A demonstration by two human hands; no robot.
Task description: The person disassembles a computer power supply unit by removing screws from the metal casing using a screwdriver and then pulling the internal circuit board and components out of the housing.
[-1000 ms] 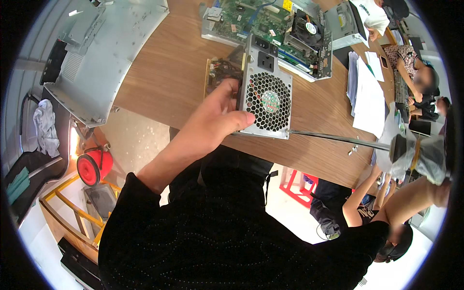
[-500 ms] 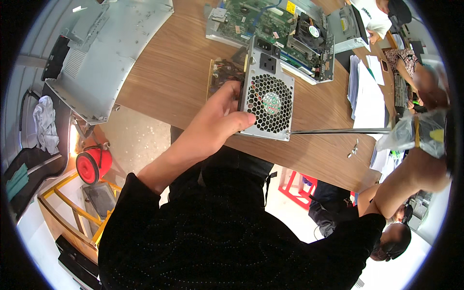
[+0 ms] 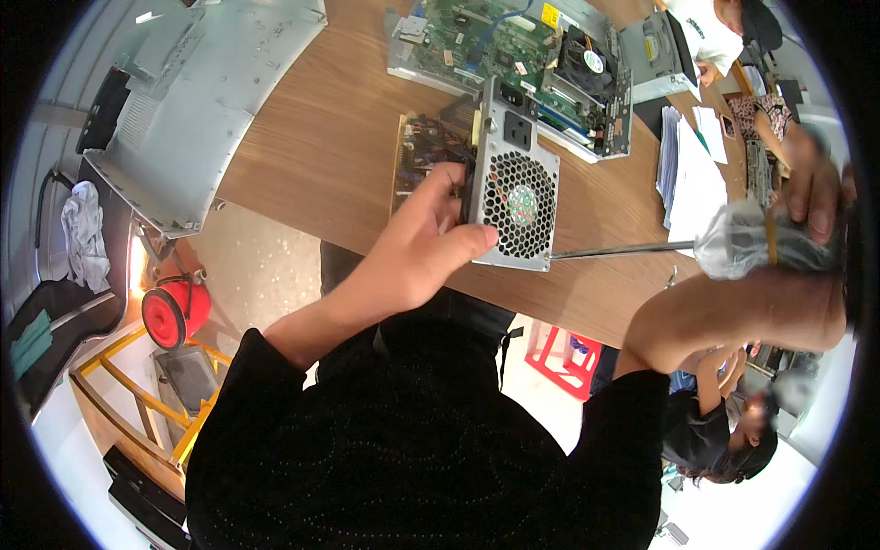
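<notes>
**Power supply [image 3: 521,206] turns slightly as screwdriver [image 3: 628,248] handle comes nearer**

The left hand [image 3: 417,261] clasps the power supply's left side, over the wooden table [image 3: 302,137]. The screwdriver's tip stays at its lower right corner, suggesting continued work there; the right hand [image 3: 811,197], now closer in, grips the handle.

The power supply [image 3: 520,183] has a face of thin grey metal, rather matt, with black plastic sockets [image 3: 518,130]. The screwdriver shaft [image 3: 632,248] is smooth metal — it shines. The bag [image 3: 733,246] is of clear plastic, wrinkled and glossy. The table [image 3: 312,137] looks like smooth wood, the papers [image 3: 697,197] are matt, the shirt [image 3: 412,431] is dark cloth with small shiny dots.
</notes>
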